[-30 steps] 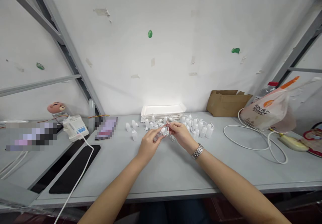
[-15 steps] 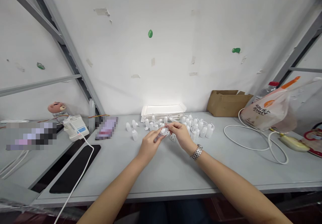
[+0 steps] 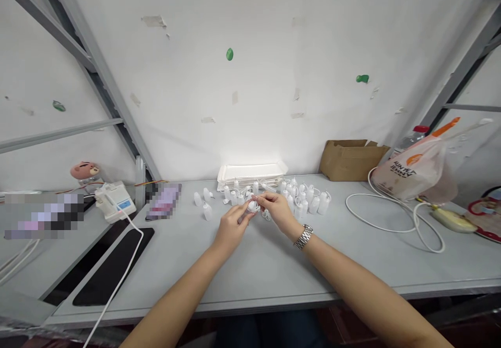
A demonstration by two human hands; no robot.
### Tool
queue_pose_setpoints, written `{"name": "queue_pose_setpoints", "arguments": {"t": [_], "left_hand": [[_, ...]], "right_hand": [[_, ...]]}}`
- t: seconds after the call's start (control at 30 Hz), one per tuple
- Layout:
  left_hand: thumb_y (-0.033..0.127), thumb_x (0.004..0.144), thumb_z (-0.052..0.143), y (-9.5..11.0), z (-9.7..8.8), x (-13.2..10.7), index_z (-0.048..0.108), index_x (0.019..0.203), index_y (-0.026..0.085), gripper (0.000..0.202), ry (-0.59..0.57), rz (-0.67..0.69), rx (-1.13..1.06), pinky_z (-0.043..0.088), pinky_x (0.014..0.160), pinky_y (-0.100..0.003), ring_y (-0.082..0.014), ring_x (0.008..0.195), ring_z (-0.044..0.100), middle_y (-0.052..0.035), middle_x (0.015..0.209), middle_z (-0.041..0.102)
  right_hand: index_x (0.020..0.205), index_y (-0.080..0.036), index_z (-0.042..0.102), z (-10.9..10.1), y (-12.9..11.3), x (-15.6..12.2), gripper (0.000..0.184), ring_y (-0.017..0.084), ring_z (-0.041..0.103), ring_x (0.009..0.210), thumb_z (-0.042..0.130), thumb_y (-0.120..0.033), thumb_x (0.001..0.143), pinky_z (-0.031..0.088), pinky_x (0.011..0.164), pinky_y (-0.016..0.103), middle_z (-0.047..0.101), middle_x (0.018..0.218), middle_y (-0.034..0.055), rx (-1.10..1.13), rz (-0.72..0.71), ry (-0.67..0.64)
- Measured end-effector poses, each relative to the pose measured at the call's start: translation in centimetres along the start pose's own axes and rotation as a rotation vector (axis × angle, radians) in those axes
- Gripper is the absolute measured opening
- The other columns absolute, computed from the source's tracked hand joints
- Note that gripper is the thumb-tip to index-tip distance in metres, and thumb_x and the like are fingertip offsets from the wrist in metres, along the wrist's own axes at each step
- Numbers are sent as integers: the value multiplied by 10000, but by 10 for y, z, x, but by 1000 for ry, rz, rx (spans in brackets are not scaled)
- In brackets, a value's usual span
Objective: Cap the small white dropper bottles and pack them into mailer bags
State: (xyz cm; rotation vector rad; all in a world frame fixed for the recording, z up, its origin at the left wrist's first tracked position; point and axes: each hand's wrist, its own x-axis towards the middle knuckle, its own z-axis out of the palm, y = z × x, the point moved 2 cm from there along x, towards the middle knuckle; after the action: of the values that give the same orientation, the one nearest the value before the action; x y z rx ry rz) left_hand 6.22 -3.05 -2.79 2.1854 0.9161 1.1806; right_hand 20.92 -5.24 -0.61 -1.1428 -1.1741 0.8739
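Observation:
Over the grey table, my left hand (image 3: pixel 230 227) is closed round a small white squeeze bottle (image 3: pixel 252 206), its top toward me. My right hand (image 3: pixel 279 213) pinches at the top of that bottle; fingers hide the exact grip, and a thin white strap or tube curls beside it. Several similar white bottles (image 3: pixel 323 204) stand just beyond and right of my right hand. Left of my hands, one more bottle (image 3: pixel 207 212) stands upright, with two small ones behind it. White trays (image 3: pixel 252 172) lie stacked against the wall behind the bottles.
A cardboard box (image 3: pixel 352 161) and a plastic bag (image 3: pixel 415 168) stand at the back right, with a coiled white cable (image 3: pixel 385 229) in front. At left lie a black phone-like slab (image 3: pixel 113 272), a white power strip (image 3: pixel 115 202) and a blurred screen device (image 3: pixel 164 202).
Both hands stay together at the bottle, with slight finger movement that turns its top more into view. The whole view has shifted a little.

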Motion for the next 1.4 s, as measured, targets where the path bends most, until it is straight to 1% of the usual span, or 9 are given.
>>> {"name": "queue_pose_setpoints", "arguments": {"t": [0.2, 0.27, 0.47, 0.6, 0.73, 0.83, 1.0, 1.23, 1.4], "left_hand": [[333, 804, 554, 4, -3, 4, 614, 1122, 221, 342, 45, -21, -7, 440, 598, -230, -107, 602, 511, -16, 779, 620], [337, 801, 558, 3, -3, 4, 617, 1116, 230, 338, 48, -10, -5, 438, 595, -230, -106, 596, 511, -12, 768, 619], [324, 805, 552, 4, -3, 2, 621, 1099, 221, 320, 19, -14, 8, 456, 615, -245, -110, 609, 524, -23, 815, 631], [365, 786, 570, 2, -2, 3, 581, 1134, 252, 366, -41, -55, 20, 482, 634, -253, -143, 766, 579, -29, 964, 623], [363, 792, 559, -3, -4, 5, 552, 1141, 244, 369, 3, -101, 89, 491, 657, -262, -176, 930, 580, -45, 1051, 593], [314, 818, 521, -5, -6, 6, 563, 1106, 230, 302, 41, -112, 150, 484, 679, -277, -164, 862, 599, -39, 974, 609], [275, 828, 491, -4, -6, 6, 585, 1054, 218, 251, 14, -128, 225, 470, 719, -289, -135, 720, 604, -14, 871, 618], [277, 836, 482, -1, -8, 6, 607, 1020, 206, 233, -14, -145, 253, 456, 742, -282, -130, 703, 593, -9, 847, 616], [273, 837, 479, 0, -8, 6, 609, 1009, 204, 226, -21, -152, 274, 449, 735, -278, -131, 704, 592, -9, 845, 618]], "right_hand": [[650, -167, 667, -12, -15, 5, 342, 84, 431, 531, 604, -497, 714, 368, 556, 267, 619, 761, 37, 147, 7, 50], [669, -170, 678, -13, -17, 6, 301, 88, 428, 542, 639, -468, 689, 373, 567, 269, 619, 746, 31, 114, -2, 64], [691, -172, 667, -6, -15, 2, 263, 121, 488, 590, 686, -431, 645, 404, 591, 280, 576, 661, 9, -85, -10, 1], [670, -176, 632, -13, -21, 6, 224, 135, 508, 638, 641, -396, 708, 409, 607, 278, 562, 681, 10, -275, -158, 33], [642, -177, 593, -27, -30, 24, 176, 132, 505, 649, 600, -303, 765, 399, 625, 269, 545, 699, 8, -509, -309, 134], [642, -173, 587, -28, -29, 40, 156, 129, 509, 655, 578, -227, 789, 391, 632, 260, 550, 734, 14, -727, -316, 98], [675, -166, 603, -15, -15, 54, 149, 130, 530, 674, 557, -189, 814, 376, 647, 250, 571, 787, 32, -1024, -290, 20], [772, -168, 634, -12, -4, 58, 141, 148, 569, 737, 537, -243, 842, 388, 662, 248, 599, 829, 49, -1131, -276, 7], [998, -175, 602, -19, -12, 41, 224, 153, 575, 734, 472, -312, 878, 412, 638, 251, 596, 883, 59, -1067, -364, 115]]}}
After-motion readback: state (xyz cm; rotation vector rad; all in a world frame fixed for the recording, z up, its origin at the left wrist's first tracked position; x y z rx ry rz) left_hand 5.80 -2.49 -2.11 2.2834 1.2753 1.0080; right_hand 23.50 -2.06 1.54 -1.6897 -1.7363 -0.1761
